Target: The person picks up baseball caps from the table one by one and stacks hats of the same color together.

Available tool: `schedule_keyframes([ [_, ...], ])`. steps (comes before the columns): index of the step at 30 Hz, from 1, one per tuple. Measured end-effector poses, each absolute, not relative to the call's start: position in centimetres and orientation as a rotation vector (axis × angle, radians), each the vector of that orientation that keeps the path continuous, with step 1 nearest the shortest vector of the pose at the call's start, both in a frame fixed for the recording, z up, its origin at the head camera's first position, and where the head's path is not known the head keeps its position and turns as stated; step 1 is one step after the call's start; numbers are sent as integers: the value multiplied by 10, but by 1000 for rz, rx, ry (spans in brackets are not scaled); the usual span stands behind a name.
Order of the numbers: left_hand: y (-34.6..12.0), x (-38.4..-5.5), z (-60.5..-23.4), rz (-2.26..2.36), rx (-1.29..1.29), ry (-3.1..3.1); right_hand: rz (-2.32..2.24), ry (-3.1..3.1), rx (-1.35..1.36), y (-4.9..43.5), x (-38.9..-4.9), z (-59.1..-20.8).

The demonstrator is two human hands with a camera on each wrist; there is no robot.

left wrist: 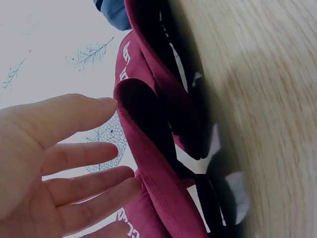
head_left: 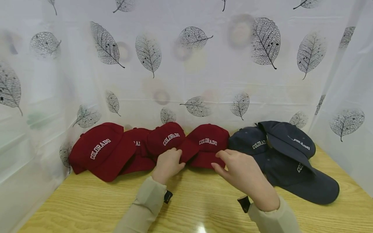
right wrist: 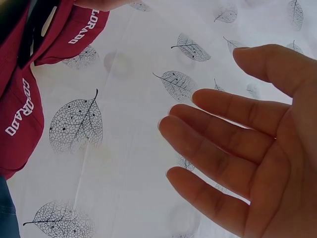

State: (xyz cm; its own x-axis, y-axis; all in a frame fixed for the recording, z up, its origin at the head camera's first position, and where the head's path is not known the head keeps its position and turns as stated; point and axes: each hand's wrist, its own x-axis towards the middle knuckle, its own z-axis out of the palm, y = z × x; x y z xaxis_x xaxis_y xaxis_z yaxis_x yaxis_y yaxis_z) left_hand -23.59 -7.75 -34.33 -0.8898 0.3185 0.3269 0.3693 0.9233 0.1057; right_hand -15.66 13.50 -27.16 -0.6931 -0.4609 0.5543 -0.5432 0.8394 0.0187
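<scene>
Red caps lettered COLORADO stand in a row on the table. My left hand [head_left: 169, 164] is at the brim of the tilted red cap [head_left: 166, 138] near the middle. In the left wrist view its thumb tip lies right at the brim edge [left wrist: 143, 148], with the fingers extended. To the right sits another red cap [head_left: 211, 136], its front facing me. My right hand [head_left: 242, 170] hovers before that cap's right side, close to the navy caps. Its palm and loosely spread fingers [right wrist: 213, 153] show nothing held in the right wrist view.
More red caps, one with its brim toward me [head_left: 102, 149], overlap at the left. Several navy caps [head_left: 294, 174] are piled at the right, the lowest brim reaching forward. A white leaf-print curtain [head_left: 175, 81] hangs behind the wooden table [head_left: 198, 200].
</scene>
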Motion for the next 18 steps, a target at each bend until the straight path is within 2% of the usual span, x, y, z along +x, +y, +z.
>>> schedule_keyframes([
  [18,-77,-238,-349,-232,-514,-2777,200,-2460,744,134,-158,-273],
])
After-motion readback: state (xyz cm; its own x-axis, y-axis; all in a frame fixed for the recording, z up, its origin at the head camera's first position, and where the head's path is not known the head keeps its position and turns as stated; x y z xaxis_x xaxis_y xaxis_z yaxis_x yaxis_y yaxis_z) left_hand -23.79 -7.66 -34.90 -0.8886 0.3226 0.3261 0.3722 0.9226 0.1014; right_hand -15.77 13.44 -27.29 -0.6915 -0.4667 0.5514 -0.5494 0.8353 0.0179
